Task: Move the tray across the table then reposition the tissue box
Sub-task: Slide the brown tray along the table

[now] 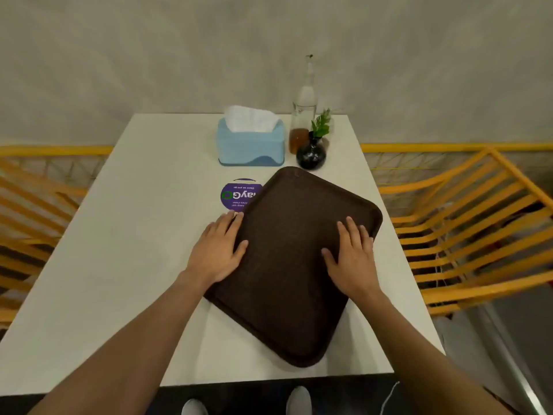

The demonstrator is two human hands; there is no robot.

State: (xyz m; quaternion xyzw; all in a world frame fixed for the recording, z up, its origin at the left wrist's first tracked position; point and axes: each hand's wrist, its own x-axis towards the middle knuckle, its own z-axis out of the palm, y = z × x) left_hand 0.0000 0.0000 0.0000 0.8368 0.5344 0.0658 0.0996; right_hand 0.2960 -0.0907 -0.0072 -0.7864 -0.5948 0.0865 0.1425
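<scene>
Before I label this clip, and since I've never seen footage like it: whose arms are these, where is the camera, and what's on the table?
There is no machine here. The one picture comes from a wide-angle camera worn on a person's head, looking forward and down, so the two bare arms are the wearer's own.

The left hand lies at the left edge of a dark brown tray, and the right hand rests flat on top of it. Neither has a closed grip; the tray lies skewed on the white table, partly covering a round purple sticker.

At the far end stand a blue tissue box, a clear glass bottle and a small dark vase with a green sprig. Yellow chairs flank the table, and the wearer's shoe tips show at the bottom.
</scene>
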